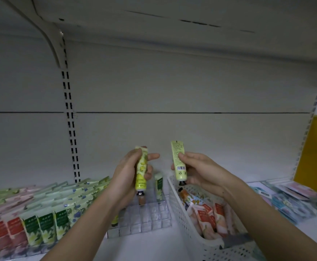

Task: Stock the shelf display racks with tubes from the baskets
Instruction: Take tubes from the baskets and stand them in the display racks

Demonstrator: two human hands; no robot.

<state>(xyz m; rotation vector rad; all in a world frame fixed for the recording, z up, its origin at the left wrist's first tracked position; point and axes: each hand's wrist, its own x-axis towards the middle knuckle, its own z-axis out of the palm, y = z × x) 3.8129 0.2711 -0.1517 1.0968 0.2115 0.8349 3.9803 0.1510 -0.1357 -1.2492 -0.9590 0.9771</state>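
My left hand (pixel 129 174) grips a yellow floral tube (pixel 141 173) upright, cap down, above a clear compartment rack (pixel 150 217) on the shelf. My right hand (pixel 201 172) pinches a second yellow tube (pixel 178 162), its barcode side toward me, cap down, over the far end of a white perforated basket (pixel 184 213). Several orange and red tubes (pixel 208 213) lie inside that basket. A green-labelled tube (pixel 159 187) stands in the rack's back row, and another tube pokes out below my left wrist.
A filled rack of tubes (pixel 37 210) with red, green and blue floral labels occupies the shelf to the left. Flat packets (pixel 293 200) lie on the shelf at the right. The shelf's white back panel and slotted upright (pixel 71 125) rise behind.
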